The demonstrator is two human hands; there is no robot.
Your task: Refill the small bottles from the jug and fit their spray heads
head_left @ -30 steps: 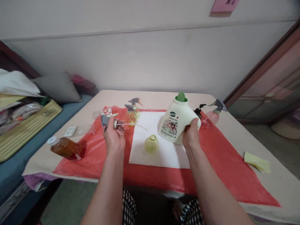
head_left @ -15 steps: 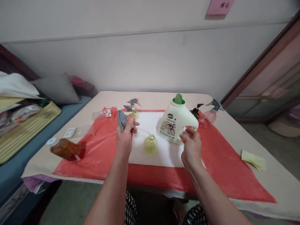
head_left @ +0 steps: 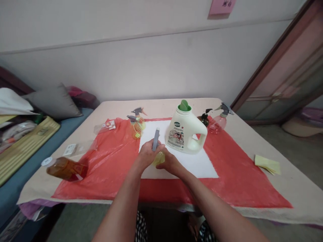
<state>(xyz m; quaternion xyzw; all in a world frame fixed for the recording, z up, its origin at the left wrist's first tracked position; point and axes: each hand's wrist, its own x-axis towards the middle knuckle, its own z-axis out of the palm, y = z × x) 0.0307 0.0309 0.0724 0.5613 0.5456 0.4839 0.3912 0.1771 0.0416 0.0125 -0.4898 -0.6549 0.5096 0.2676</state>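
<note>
My left hand (head_left: 148,154) is closed round a grey spray head (head_left: 155,140), which sits at the neck of a small round yellow-green bottle (head_left: 159,159). Around the bottle's right side, my right hand (head_left: 171,162) is closed, hiding part of it. Fingers cover the join, so I cannot tell whether the head is screwed on. Just behind and to the right stands a white detergent jug (head_left: 185,132) with a green spout in its open mouth. All of these are over a white sheet (head_left: 202,166) laid on red plastic (head_left: 111,168).
Spray bottles (head_left: 136,129) stand at the back left; a pink one (head_left: 218,124) and a dark pump bottle (head_left: 204,119) at the back right. An amber bottle (head_left: 65,168) lies on its side at left. A folded yellow cloth (head_left: 267,164) lies at right.
My right hand has left the jug's handle and taken hold of the yellow bottle. My left hand has brought the spray head right and down to the bottle's neck.
</note>
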